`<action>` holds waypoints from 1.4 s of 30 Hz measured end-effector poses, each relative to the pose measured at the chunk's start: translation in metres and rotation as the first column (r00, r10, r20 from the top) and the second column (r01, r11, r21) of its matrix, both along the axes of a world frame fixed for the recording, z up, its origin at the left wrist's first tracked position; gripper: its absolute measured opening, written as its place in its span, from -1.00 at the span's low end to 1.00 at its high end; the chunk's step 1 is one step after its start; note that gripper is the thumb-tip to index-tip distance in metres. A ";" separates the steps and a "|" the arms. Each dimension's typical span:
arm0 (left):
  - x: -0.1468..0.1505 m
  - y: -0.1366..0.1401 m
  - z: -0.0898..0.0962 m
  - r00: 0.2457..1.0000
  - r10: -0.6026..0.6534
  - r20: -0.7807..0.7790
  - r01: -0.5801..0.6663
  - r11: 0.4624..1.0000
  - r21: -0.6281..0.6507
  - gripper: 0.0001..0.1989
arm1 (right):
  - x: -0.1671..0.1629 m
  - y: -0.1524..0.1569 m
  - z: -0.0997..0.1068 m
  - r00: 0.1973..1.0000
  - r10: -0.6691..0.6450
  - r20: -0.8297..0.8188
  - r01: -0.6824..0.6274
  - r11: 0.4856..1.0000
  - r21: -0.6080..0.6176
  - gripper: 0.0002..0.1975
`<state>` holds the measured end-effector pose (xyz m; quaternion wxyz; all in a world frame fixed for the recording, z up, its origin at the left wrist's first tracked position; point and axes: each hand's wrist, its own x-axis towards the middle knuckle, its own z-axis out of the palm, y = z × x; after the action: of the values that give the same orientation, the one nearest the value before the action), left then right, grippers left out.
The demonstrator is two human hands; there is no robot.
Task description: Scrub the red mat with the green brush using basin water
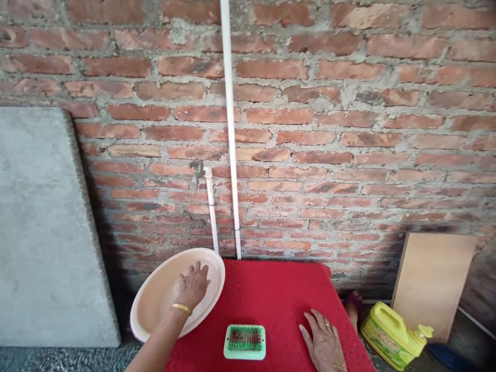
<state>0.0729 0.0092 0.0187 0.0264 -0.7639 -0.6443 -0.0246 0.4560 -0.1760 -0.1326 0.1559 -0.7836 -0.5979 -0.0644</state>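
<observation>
My left hand (194,285), with a gold bangle at the wrist, reaches over a pale pink basin (149,310). Its fingers are spread and hold nothing; whether they touch the inside of the basin I cannot tell. On the red cloth (279,289) lies my right hand (325,341), palm down with fingers stretched out and a ring on one of them. Between the two hands a green scrubbing brush (245,342) rests with its bristles up, and dark reddish bits sit among them. Neither hand touches the brush.
The basin sticks out past the table's left edge. Behind stands a brick wall (294,124) with a tap (197,173) and a white pipe (231,119). A grey slab (46,222) leans at left. At right are a yellow jug (391,336) and a tan board (434,281).
</observation>
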 end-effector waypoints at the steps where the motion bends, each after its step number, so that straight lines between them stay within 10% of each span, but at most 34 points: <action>1: 0.004 -0.013 0.002 1.000 -0.019 -0.009 0.019 0.998 0.053 -0.60 | -0.002 0.000 0.001 1.000 0.005 -0.012 -0.005 1.000 0.002 -0.50; 7: 0.035 -0.095 -0.025 0.912 -0.386 0.138 0.404 0.903 -0.147 -0.52 | -0.006 -0.001 0.010 0.998 0.018 -0.061 -0.017 1.000 0.027 -0.51; 11: 0.040 -0.108 -0.050 0.931 -0.345 0.121 0.362 0.823 -0.437 -0.03 | -0.011 -0.001 0.017 0.994 0.021 -0.104 -0.019 1.000 0.025 -0.53; 16: 0.045 -0.100 -0.054 0.942 -0.320 0.098 0.321 0.780 -0.537 0.10 | -0.015 -0.002 0.021 0.988 0.014 -0.156 -0.008 0.999 0.041 -0.56; 34: 0.084 -0.103 -0.061 0.938 -0.338 -0.077 0.287 0.882 -0.373 -0.08 | -0.018 -0.006 0.010 0.987 0.066 -0.143 -0.068 0.998 -0.008 -0.53; 42: 0.121 -0.057 -0.060 0.983 -0.176 0.050 0.182 0.970 -0.159 -0.31 | -0.017 -0.005 0.010 0.989 0.077 -0.125 -0.078 0.997 -0.004 -0.52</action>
<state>0.1936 -0.0478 -0.0417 -0.0499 -0.8179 -0.5731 0.0121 0.4395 -0.1815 -0.1228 0.1917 -0.7630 -0.6173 -0.0068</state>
